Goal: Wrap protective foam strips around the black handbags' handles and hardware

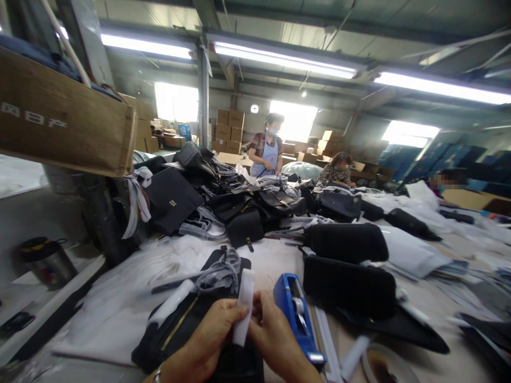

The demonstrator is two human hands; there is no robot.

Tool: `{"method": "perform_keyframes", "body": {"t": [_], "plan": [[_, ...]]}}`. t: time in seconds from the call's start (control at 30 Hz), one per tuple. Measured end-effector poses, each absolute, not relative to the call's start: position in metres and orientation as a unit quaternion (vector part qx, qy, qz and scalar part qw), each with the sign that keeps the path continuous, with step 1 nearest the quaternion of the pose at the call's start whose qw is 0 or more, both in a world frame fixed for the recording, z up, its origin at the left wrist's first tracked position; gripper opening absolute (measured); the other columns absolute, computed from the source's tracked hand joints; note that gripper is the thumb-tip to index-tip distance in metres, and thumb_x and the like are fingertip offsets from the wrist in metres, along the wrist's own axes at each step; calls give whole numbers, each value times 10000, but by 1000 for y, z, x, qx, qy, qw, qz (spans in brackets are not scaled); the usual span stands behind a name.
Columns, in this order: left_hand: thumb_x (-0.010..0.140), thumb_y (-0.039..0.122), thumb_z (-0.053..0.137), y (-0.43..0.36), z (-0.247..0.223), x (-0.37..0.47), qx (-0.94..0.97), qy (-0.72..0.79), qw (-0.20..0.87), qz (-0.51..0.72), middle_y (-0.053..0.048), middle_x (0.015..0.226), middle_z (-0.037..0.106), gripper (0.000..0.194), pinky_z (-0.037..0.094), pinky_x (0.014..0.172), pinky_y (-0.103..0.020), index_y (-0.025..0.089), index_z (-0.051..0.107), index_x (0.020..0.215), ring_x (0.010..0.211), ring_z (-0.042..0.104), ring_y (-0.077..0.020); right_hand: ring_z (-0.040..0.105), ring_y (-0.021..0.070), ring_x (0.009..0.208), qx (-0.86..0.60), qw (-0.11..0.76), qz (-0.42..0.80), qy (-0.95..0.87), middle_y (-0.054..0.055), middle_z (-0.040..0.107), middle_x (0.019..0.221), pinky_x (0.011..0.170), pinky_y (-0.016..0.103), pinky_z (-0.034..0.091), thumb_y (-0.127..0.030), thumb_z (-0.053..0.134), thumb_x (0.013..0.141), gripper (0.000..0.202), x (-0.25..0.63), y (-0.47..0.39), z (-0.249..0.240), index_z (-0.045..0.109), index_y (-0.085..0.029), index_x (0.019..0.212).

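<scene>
A narrow white strip [245,292] stands upright between my hands, over a black bag. My left hand [213,332] pinches it from the left, thumb on its face. At its right edge my right hand [273,332] is closed, fingertips curled against the strip; what lies between those fingertips is too small to make out. Below lies the black bag [199,324] with a gold zipper and its straps wrapped in clear plastic [219,272]. Just right of my right hand stands a blue tape dispenser [289,298].
Black bags [171,199] are heaped across the back of the table. Black cases [351,284] and a tape roll [383,364] lie to the right. White sheets [115,303] spread at left, near a metal flask [48,260]. Across the table stands a person [268,149]; others sit farther right.
</scene>
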State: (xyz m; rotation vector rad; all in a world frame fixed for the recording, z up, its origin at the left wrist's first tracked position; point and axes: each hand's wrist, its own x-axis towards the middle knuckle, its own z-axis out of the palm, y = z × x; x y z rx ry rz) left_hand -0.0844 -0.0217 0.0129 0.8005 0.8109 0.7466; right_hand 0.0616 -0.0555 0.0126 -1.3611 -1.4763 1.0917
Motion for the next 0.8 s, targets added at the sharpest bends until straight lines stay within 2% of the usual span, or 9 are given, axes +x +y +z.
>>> {"method": "perform_keyframes", "body": {"t": [0.07,0.13,0.23,0.4,0.5,0.6,0.67,0.8], "plan": [[646,504,793,-22,13,-83,358,387,774,351,-45,616,633,429,382,551,-237,95,671,694,545,538,-135,653,198,839,-460,419,553,-554,39,678,935,680,268,473,-266,733,747,361,72,-57,11,561,-199,1058],[651,481,793,-24,16,-81,359,390,771,353,-37,642,631,411,385,547,-231,101,659,731,542,544,-128,645,198,854,-426,416,613,-519,59,671,981,675,268,468,-371,738,761,471,83,-56,13,554,-190,1155],[697,486,764,-27,20,-77,414,377,751,352,-17,647,605,414,374,549,-221,104,653,812,548,541,-119,625,192,820,-471,429,560,-529,67,667,954,638,265,451,-510,620,849,446,91,-50,19,592,-173,1139],[763,631,643,-28,19,-69,538,383,669,342,9,605,540,502,334,500,-223,132,594,764,509,469,-109,568,166,720,-540,427,401,-605,11,636,769,609,250,410,-391,625,857,236,82,-43,30,657,-158,839],[803,645,580,-28,17,-68,584,408,607,353,1,620,556,503,339,514,-226,143,579,763,536,474,-119,553,151,690,-577,437,344,-598,-5,613,730,602,238,397,-334,631,849,184,77,-46,33,637,-160,790],[803,629,588,-30,21,-69,566,417,631,328,-9,651,574,496,339,529,-227,133,598,833,562,476,-126,528,136,678,-596,435,292,-609,-18,587,716,607,228,385,-287,644,839,151,75,-51,38,613,-172,747],[804,614,593,-32,24,-71,561,410,655,295,-5,661,563,487,330,532,-224,128,605,839,570,465,-124,533,136,705,-586,424,294,-625,-17,598,744,636,226,396,-282,638,846,139,79,-52,41,620,-178,755],[831,561,575,-34,28,-73,610,417,614,276,25,627,503,419,289,515,-218,152,572,736,557,423,-115,548,132,653,-534,374,400,-644,-22,593,700,602,221,415,-358,577,891,210,111,-55,45,641,-181,798]]}}
